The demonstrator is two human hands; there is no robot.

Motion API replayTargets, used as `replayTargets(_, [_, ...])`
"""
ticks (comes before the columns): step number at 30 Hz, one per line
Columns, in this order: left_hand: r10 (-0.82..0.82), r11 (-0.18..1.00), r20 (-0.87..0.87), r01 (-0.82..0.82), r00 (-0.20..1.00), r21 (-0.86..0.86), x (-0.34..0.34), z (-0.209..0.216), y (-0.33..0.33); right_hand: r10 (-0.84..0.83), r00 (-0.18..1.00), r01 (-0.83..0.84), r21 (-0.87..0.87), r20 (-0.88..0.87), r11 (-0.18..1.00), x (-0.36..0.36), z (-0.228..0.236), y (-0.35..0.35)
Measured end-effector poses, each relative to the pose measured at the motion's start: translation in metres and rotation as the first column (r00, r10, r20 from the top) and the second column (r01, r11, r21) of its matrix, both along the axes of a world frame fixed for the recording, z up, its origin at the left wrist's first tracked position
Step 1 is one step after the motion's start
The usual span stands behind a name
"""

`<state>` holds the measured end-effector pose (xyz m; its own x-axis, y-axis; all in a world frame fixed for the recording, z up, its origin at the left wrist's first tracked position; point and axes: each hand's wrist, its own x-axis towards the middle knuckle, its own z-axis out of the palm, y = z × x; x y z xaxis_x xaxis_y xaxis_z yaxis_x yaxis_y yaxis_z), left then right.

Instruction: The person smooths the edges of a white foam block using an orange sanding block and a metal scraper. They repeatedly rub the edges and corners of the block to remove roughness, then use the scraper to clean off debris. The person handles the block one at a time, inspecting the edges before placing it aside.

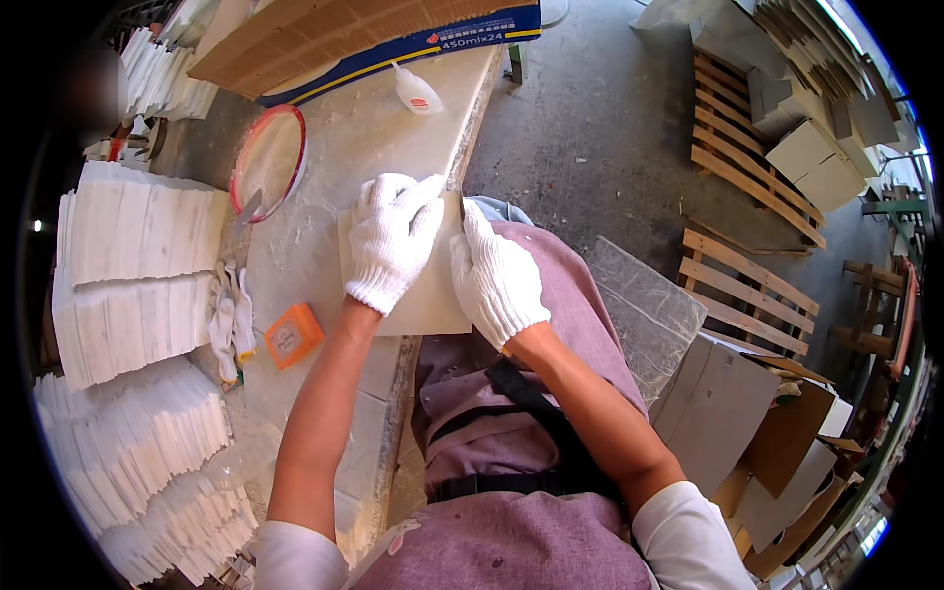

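A flat, cream-coloured square tile point(433, 307) lies at the right edge of the worktable and juts a little past it, over my lap. My left hand point(395, 236), in a white knitted glove, grips its far part, index finger and thumb stretched toward the right edge and the other fingers curled. Along that right edge my right hand point(499, 278), gloved the same way, is closed with its fingers pointing away from me. A thin dark strip point(463, 205) shows by its fingertips; its kind is too small to tell.
On the dusty worktable point(334, 206) are a red-rimmed round lid point(235, 187) with a blade-like tool, a white squeeze bottle point(418, 91), an orange box point(293, 335) and spare gloves point(232, 320). Stacked white tiles point(138, 324) line the left. A carton point(364, 39) stands far; pallets point(747, 285) lie right.
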<state>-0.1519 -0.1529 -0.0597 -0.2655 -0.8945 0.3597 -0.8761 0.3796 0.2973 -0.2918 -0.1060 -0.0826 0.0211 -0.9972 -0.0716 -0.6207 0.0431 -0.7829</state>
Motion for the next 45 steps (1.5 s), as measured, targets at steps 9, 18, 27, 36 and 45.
replayTargets(9, [-0.011, 1.000, -0.013, 0.012, 1.000, 0.012, 0.001, 0.000, -0.001, -0.025, 0.970, 0.017, 0.035, 0.243, 0.999, -0.002, -0.020, -0.013])
replayTargets(18, [0.092, 0.996, 0.095, -0.090, 0.991, -0.021, -0.032, -0.005, 0.047, -0.387, 0.463, -0.093, 0.478, 0.797, 0.874, -0.052, -0.033, 0.018])
replayTargets(27, [0.195, 0.956, 0.108, -0.214, 0.975, 0.203, -0.042, 0.026, 0.075, -0.486, 0.158, -0.331, 0.510, 0.859, 0.794, -0.062, -0.049, 0.022])
replayTargets(36, [0.383, 0.858, -0.434, -0.139, 0.815, 0.495, 0.025, 0.126, 0.078, -0.452, 0.345, -0.263, 0.547, 0.823, 0.794, -0.051, -0.047, 0.020])
replayTargets(45, [0.478, 0.820, -0.564, -0.111, 0.673, 0.562, 0.033, 0.133, 0.077, -0.382, 0.372, -0.288, 0.497, 0.846, 0.819, -0.047, -0.055, 0.015])
